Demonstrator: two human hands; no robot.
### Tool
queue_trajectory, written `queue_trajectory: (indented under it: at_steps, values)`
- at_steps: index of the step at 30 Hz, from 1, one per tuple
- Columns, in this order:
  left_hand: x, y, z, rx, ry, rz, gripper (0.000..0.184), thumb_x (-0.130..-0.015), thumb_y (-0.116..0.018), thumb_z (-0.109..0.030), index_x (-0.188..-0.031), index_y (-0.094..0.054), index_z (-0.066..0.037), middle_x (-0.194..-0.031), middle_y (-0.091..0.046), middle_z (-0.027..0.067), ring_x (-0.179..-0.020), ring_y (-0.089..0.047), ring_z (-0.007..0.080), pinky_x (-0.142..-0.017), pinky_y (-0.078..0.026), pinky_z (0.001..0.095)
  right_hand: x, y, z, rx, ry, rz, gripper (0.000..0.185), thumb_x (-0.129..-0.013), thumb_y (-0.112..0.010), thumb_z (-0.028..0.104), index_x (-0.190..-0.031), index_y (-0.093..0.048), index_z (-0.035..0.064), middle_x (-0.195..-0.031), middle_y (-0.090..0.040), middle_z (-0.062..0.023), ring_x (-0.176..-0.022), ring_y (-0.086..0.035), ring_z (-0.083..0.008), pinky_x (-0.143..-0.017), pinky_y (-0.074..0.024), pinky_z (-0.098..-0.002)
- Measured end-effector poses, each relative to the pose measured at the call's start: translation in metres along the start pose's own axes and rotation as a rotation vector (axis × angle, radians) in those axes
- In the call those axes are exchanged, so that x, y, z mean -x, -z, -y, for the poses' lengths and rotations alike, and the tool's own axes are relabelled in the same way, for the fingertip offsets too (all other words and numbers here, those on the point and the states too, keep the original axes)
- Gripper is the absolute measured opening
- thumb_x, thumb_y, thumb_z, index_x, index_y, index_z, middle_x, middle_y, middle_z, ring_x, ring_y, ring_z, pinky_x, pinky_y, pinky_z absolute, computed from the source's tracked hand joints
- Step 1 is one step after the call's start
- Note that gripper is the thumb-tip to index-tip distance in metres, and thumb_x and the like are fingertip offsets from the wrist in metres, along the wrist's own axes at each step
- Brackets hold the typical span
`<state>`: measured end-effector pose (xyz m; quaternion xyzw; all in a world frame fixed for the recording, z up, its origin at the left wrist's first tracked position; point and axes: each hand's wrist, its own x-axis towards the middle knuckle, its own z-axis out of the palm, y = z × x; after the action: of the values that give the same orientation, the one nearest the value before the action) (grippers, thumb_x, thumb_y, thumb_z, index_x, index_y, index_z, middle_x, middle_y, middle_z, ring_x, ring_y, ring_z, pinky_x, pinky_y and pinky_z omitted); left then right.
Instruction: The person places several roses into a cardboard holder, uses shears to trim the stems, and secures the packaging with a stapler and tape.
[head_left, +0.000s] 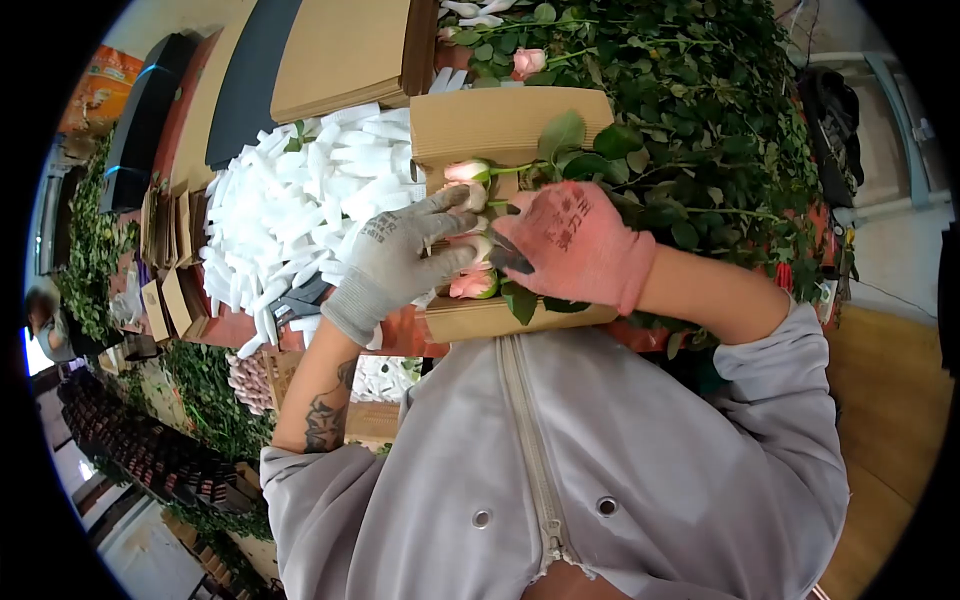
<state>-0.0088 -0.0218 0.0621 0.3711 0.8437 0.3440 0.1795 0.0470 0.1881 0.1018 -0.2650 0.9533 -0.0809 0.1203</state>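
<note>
Pink roses (472, 286) lie in a column on a sheet of corrugated brown cardboard (510, 125), heads to the left and stems to the right. My left hand (405, 245), in a grey glove, rests on the rose heads with its fingers stretched and apart. Beside it, my right hand (570, 240), in a pink glove with dark fingertips, is curled just below the heads around a rose's stem. The stem inside that hand is mostly hidden. Green leaves (590, 150) spread out above and to the right of the cardboard.
White foam sleeves (300, 190) are heaped at left. Behind stand stacked cardboard sheets (340, 55) and a dark sheet (250, 80). Leafy rose stems (700, 110) cover the table's right side, with another pink rose (528, 63) at the back. A person (45, 315) is at far left.
</note>
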Motion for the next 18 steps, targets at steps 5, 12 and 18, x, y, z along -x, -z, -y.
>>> queue_trajectory:
  at_steps: [5, 12, 18]
  values:
    - [-0.007, -0.001, 0.003, -0.084, -0.135, -0.14, 0.018, -0.075, -0.067, -0.013, -0.091, -0.07, -0.007, -0.11, -0.061, 0.0125, -0.092, -0.062, 0.028, -0.078, -0.049, 0.0344, 0.002, -0.025, 0.001, 0.15, 0.038, -0.075, 0.02, -0.075, -0.057, 0.032, -0.081, -0.052, 0.0131, -0.081, -0.053, -0.0023, -0.078, -0.057, -0.0195, -0.063, -0.0411, -0.0348]
    - [-0.007, 0.003, -0.012, -0.134, -0.099, -0.17, 0.011, -0.075, -0.067, -0.014, -0.083, -0.07, -0.008, -0.101, -0.062, 0.0098, -0.081, -0.063, 0.024, -0.071, -0.05, 0.032, -0.001, -0.046, 0.001, 0.356, 0.222, -0.257, 0.011, -0.078, -0.05, 0.018, -0.083, -0.053, 0.0098, -0.076, -0.052, -0.0024, -0.075, -0.056, -0.0186, -0.066, -0.0391, -0.03]
    - [0.02, -0.013, -0.012, -0.036, -0.115, -0.079, 0.025, -0.071, -0.058, -0.001, -0.093, -0.068, -0.006, -0.099, -0.065, 0.0104, -0.083, -0.064, 0.0273, -0.072, -0.051, 0.0336, -0.008, -0.031, 0.004, 0.324, 0.177, 0.089, 0.021, -0.077, -0.05, 0.019, -0.094, -0.057, 0.0089, -0.08, -0.054, -0.0027, -0.081, -0.055, -0.0178, -0.07, -0.0398, -0.0302]
